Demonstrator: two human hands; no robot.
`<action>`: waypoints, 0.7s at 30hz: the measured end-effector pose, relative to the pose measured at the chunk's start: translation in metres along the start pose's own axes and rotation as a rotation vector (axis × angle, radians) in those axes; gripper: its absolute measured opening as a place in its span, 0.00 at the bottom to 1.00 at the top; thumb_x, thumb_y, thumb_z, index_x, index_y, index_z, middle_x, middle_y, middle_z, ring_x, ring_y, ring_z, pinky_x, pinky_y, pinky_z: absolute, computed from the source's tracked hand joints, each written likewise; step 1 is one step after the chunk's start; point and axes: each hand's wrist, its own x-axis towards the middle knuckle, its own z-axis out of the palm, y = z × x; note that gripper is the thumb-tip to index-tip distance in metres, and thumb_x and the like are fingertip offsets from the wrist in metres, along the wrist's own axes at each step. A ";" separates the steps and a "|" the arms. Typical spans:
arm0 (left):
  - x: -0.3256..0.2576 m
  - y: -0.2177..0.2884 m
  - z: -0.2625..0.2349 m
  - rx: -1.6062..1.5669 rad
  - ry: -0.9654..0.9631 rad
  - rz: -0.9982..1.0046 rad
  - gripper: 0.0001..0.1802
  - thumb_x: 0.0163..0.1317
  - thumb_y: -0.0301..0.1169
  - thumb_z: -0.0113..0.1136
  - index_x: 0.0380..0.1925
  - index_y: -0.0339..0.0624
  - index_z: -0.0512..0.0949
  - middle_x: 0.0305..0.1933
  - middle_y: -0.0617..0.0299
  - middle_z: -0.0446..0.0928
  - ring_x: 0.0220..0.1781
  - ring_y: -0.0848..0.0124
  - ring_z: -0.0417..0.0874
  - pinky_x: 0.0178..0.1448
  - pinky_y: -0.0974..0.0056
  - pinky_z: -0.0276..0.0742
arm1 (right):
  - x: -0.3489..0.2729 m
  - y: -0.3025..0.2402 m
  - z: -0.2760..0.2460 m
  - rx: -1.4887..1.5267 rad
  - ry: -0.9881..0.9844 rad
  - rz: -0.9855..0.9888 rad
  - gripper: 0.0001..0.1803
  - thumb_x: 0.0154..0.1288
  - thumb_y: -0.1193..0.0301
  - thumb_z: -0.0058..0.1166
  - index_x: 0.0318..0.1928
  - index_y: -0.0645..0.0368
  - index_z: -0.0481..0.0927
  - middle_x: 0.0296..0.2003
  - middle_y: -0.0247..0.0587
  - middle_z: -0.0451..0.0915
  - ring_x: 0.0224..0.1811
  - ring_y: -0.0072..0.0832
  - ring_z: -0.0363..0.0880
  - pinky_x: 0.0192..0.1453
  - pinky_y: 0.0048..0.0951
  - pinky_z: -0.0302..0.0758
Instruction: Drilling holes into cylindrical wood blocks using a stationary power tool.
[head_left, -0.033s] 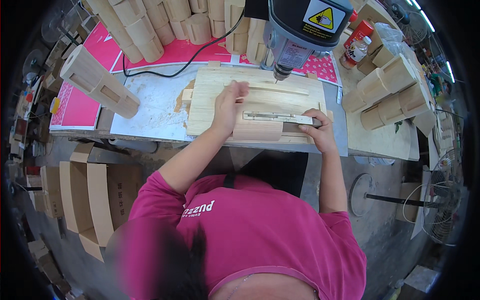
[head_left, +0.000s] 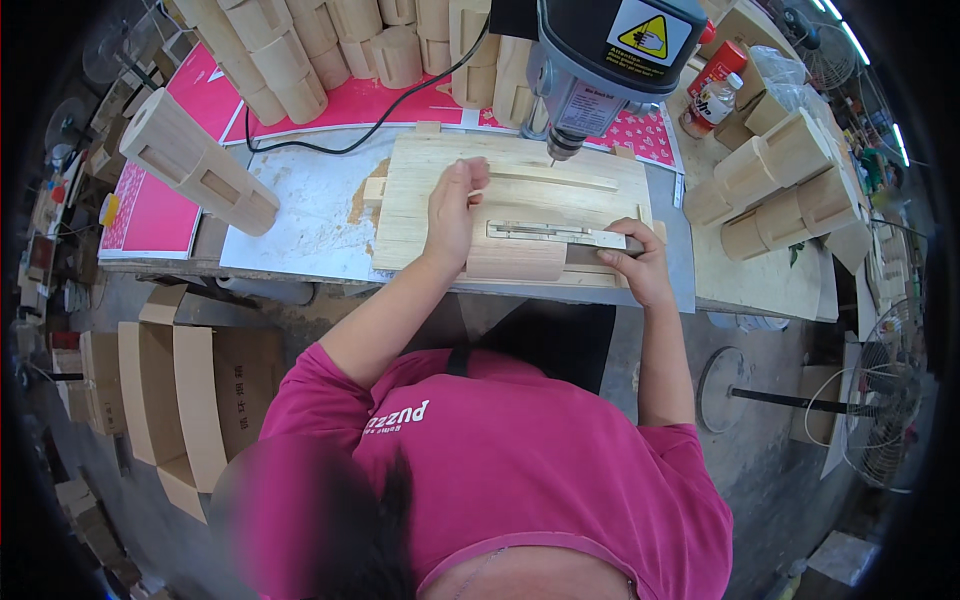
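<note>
Pale curved wooden block (head_left: 515, 258), slotted top, left hand (head_left: 452, 212) pressing flat, right hand (head_left: 632, 262) gripping end

Stacks of pale wooden blocks (head_left: 330, 45) line the back of the workbench (head_left: 300, 215), resting on pink sheets (head_left: 160, 205), and one long notched wooden piece (head_left: 195, 160) lies tilted at the left. A black cable (head_left: 400, 110) curves across the bench top, and a red can (head_left: 712, 75) with a small bottle (head_left: 718, 102) just beside it stands at the right near more wooden blocks (head_left: 785, 190). Open cardboard boxes (head_left: 185, 385) sit on the floor at the left, and a fan on a stand (head_left: 880, 410) lies at the right.
</note>
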 end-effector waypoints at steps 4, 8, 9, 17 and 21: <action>-0.017 -0.004 -0.012 0.161 0.169 0.223 0.23 0.69 0.43 0.33 0.45 0.33 0.70 0.43 0.58 0.71 0.46 0.70 0.70 0.52 0.66 0.63 | -0.004 0.007 -0.006 -0.122 0.074 0.044 0.16 0.45 0.78 0.64 0.37 0.59 0.75 0.35 0.31 0.75 0.40 0.21 0.72 0.46 0.22 0.68; -0.056 -0.004 -0.056 0.853 -0.227 0.718 0.22 0.50 0.41 0.61 0.40 0.37 0.73 0.39 0.57 0.71 0.43 0.61 0.70 0.48 0.60 0.63 | -0.018 0.021 -0.009 -0.237 0.213 0.023 0.23 0.44 0.76 0.65 0.43 0.59 0.72 0.40 0.35 0.72 0.46 0.26 0.69 0.51 0.25 0.65; -0.062 -0.004 -0.056 0.855 -0.215 0.713 0.22 0.50 0.41 0.61 0.40 0.37 0.73 0.39 0.57 0.71 0.43 0.61 0.70 0.48 0.60 0.63 | -0.022 0.026 -0.009 -0.238 0.201 0.024 0.23 0.44 0.76 0.65 0.43 0.59 0.72 0.40 0.35 0.72 0.46 0.26 0.69 0.51 0.25 0.65; -0.041 -0.024 -0.032 1.107 -0.138 0.595 0.33 0.35 0.41 0.70 0.47 0.47 0.74 0.35 0.64 0.72 0.45 0.63 0.68 0.50 0.57 0.57 | -0.006 0.048 -0.021 -0.687 0.433 0.076 0.18 0.47 0.69 0.66 0.37 0.63 0.74 0.16 0.32 0.68 0.18 0.20 0.64 0.22 0.25 0.63; -0.009 -0.022 -0.013 1.070 -0.149 0.507 0.31 0.32 0.39 0.71 0.44 0.50 0.76 0.32 0.66 0.73 0.44 0.64 0.69 0.49 0.57 0.57 | 0.022 0.036 -0.029 -0.698 0.486 0.068 0.17 0.49 0.68 0.65 0.35 0.64 0.75 0.18 0.37 0.73 0.20 0.21 0.66 0.26 0.25 0.66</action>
